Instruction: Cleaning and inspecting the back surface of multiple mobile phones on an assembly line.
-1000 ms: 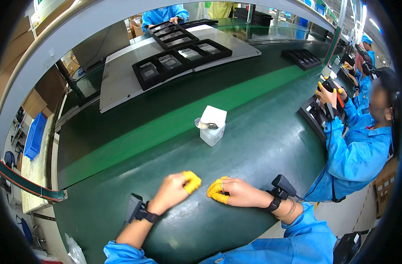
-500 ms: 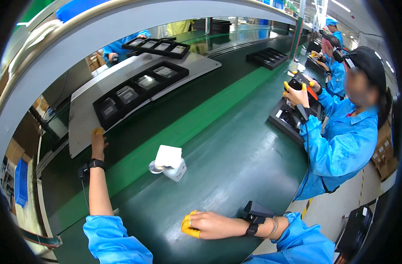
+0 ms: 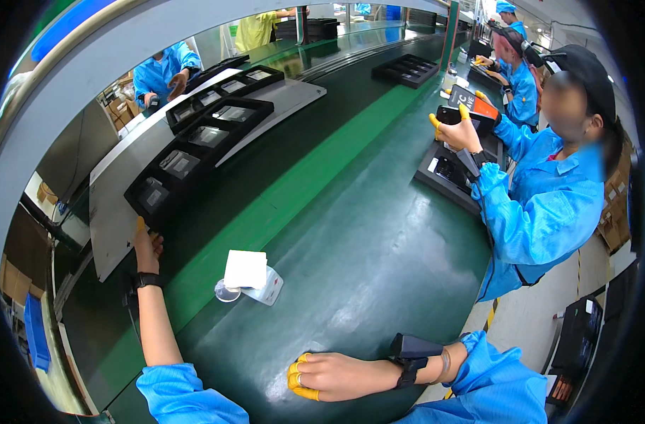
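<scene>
At far left, behind and beside our left hand [image 3: 148, 247], we see a smooth, pale grey flat board [image 3: 109, 230]. The left hand reaches forward, its yellow-capped fingertips at the near end of a long, black, rectangular four-pocket tray [image 3: 179, 189]. Whether these fingers pinch the rim or merely touch it, we cannot tell, since the undersides are hidden. The tray extends away from that hand and to its right, with flat, glossy pieces [image 3: 180, 163] in its pockets. For a sound hold at this end, we judge it best to set the fingers well beneath the rim with the thumb above, and to keep the tray level lest the pieces slide. Because one end alone gives lopsided support, a second hand along the long side would steady it.

To the right of the left hand, well apart from it, we note a round, clear shallow lid [image 3: 226, 290], a square white pad [image 3: 245, 269] and a white plastic bottle [image 3: 267, 288], which our arms should avoid. Farther right, our right hand [image 3: 329, 378] rests on the dark green tabletop [image 3: 365, 268], nearer us than the bottle, its yellow-capped fingers curled together; we see nothing in it.
</scene>
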`<state>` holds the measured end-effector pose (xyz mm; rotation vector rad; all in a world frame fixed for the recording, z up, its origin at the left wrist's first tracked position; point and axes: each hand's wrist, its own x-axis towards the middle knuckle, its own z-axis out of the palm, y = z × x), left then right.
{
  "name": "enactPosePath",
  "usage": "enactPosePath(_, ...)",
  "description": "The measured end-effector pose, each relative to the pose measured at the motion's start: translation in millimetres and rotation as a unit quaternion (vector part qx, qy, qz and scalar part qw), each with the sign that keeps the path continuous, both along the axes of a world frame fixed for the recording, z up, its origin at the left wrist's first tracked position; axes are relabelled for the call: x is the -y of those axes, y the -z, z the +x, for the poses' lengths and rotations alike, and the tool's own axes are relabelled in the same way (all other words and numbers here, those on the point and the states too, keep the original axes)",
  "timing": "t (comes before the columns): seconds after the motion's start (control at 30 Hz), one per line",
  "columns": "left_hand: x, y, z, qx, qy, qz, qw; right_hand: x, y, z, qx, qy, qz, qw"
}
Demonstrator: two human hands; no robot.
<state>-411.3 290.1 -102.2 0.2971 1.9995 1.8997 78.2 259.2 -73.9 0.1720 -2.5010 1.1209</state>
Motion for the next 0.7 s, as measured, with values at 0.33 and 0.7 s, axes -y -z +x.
enactPosePath(0.33, 1.5, -24.6, 40.1, 0.043, 0.033, -0.083, 0.995, -5.4, 4.9, -7.9, 0.087, -0.046, -0.078, 0.992)
enactPosePath(0.7, 194.7, -31.0, 58.4, 0.1, -0.001, 0.145, 0.984, -11.1, 19.2, -11.2, 0.077, -0.06, -0.072, 0.993)
